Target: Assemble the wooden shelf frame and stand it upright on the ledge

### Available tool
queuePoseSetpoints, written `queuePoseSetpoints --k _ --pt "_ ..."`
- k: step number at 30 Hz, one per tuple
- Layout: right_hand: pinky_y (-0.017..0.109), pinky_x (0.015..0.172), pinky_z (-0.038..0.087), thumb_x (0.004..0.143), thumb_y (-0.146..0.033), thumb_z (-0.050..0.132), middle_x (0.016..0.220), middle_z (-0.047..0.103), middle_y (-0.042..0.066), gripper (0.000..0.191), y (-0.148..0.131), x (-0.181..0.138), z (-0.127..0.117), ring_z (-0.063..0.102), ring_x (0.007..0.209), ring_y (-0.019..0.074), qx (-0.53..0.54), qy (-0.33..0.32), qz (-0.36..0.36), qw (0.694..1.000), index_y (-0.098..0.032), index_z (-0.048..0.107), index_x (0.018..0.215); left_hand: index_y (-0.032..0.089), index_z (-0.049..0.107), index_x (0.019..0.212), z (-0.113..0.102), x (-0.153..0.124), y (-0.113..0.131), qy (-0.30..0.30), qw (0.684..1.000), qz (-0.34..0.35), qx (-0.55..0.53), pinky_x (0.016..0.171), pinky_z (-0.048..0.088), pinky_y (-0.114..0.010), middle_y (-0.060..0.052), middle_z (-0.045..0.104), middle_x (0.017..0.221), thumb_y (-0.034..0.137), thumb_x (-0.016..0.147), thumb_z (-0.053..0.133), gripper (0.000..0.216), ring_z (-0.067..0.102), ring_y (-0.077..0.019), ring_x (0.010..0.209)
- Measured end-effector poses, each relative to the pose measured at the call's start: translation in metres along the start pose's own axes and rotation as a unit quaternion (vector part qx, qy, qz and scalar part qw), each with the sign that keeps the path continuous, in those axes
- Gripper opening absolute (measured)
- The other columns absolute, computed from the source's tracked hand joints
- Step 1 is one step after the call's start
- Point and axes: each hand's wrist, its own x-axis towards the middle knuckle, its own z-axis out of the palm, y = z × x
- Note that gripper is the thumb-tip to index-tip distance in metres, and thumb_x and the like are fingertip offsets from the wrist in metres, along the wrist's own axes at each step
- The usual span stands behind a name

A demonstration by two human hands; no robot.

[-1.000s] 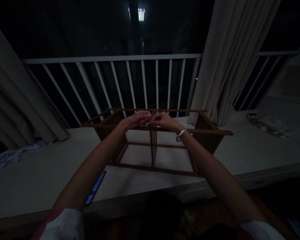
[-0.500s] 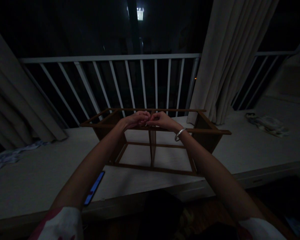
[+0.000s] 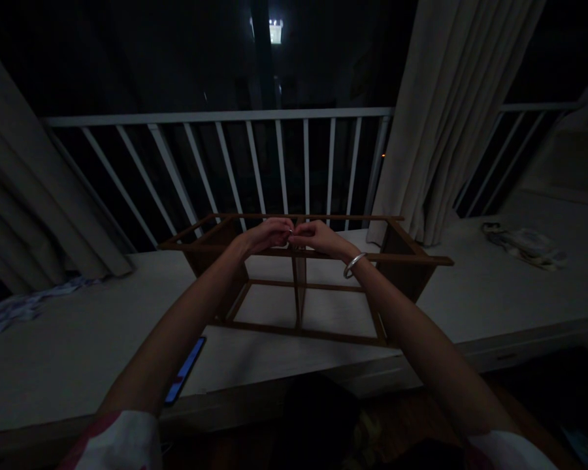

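A brown wooden shelf frame lies on its side on the white window ledge, with a divider across its middle. Over the top of that divider my left hand and my right hand meet, fingertips almost touching. The fingers of both are pinched together. A tiny shiny bit shows between the fingertips, too small and dark to name. Around my right wrist sits a silver bangle.
A phone with a lit screen lies on the ledge by my left forearm. Behind the frame stands a white railing, between beige curtains. Crumpled cloth lies on the ledge at far left and right.
The fingertips have shifted very slightly, and the small shiny bit between them shows more clearly. The shelf frame stays where it was.
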Motion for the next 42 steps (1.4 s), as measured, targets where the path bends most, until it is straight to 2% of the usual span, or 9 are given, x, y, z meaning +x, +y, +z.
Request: queuePoseSetpoints --k 7,12,20,25,31,36,42 --pt "0.022 0.06 0.039 0.064 -0.037 0.062 0.067 0.059 0.002 0.028 0.0 0.0 0.0 0.051 0.063 0.0088 -0.003 0.009 -0.031 0.999 -0.01 0.062 0.073 0.01 0.051 0.067 -0.001 0.002 -0.003 -0.024 1.0 -0.004 -0.004 0.04 0.028 -0.014 0.003 0.042 0.054 0.026 0.069 0.058 0.018 0.037 -0.0026 0.043" --pt "0.022 0.058 0.039 0.064 -0.038 0.062 0.065 0.058 0.002 0.029 -0.004 0.001 0.001 0.05 0.06 0.0087 -0.012 0.009 -0.016 1.0 -0.01 0.061 0.07 0.012 0.047 0.066 -0.003 0.004 -0.004 -0.04 0.999 -0.016 0.017 0.037 0.022 -0.013 0.004 0.039 0.053 0.032 0.068 0.061 0.024 0.032 -0.001 0.04" --pt "0.02 0.054 0.036 0.06 -0.04 0.063 0.062 0.056 0.0 0.032 -0.001 0.002 0.002 0.048 0.058 0.0076 -0.017 0.027 0.008 0.999 -0.01 0.059 0.067 0.011 0.048 0.063 -0.005 0.003 -0.005 -0.029 0.996 -0.045 0.077 0.036 0.017 -0.013 0.006 0.034 0.049 0.034 0.066 0.063 0.027 0.027 -0.0001 0.039" --pt "0.02 0.049 0.031 0.061 -0.042 0.062 0.056 0.051 -0.001 0.033 -0.002 0.001 0.001 0.042 0.053 0.0062 -0.04 0.001 0.019 0.999 -0.009 0.058 0.063 0.012 0.047 0.06 -0.005 0.003 -0.005 -0.019 0.996 -0.055 0.071 0.035 0.016 -0.013 0.007 0.03 0.048 0.035 0.066 0.063 0.029 0.024 -0.0003 0.038" --pt "0.02 0.05 0.031 0.063 -0.043 0.06 0.059 0.052 -0.001 0.035 -0.006 -0.001 0.0 0.043 0.054 0.0066 -0.053 -0.003 0.006 0.999 -0.008 0.059 0.067 0.014 0.04 0.06 -0.003 0.004 -0.005 -0.022 0.999 -0.026 -0.001 0.034 0.017 -0.012 0.007 0.03 0.049 0.032 0.069 0.061 0.029 0.025 -0.0004 0.038" --pt "0.021 0.055 0.035 0.066 -0.041 0.059 0.065 0.057 0.001 0.033 -0.007 -0.002 0.0 0.047 0.06 0.0084 -0.05 -0.022 -0.017 0.998 -0.009 0.063 0.074 0.013 0.044 0.062 -0.006 0.006 -0.008 -0.014 1.0 -0.017 -0.014 0.035 0.019 -0.011 0.007 0.033 0.049 0.031 0.07 0.06 0.025 0.027 -0.0001 0.037" --pt "0.02 0.057 0.036 0.07 -0.041 0.055 0.073 0.06 0.003 0.036 -0.009 -0.003 -0.001 0.049 0.063 0.0092 -0.059 -0.047 -0.012 0.997 -0.008 0.064 0.082 0.012 0.05 0.066 -0.008 0.007 -0.009 -0.015 1.0 -0.009 -0.011 0.035 0.02 -0.011 0.007 0.034 0.048 0.028 0.068 0.062 0.02 0.028 0.0002 0.037"
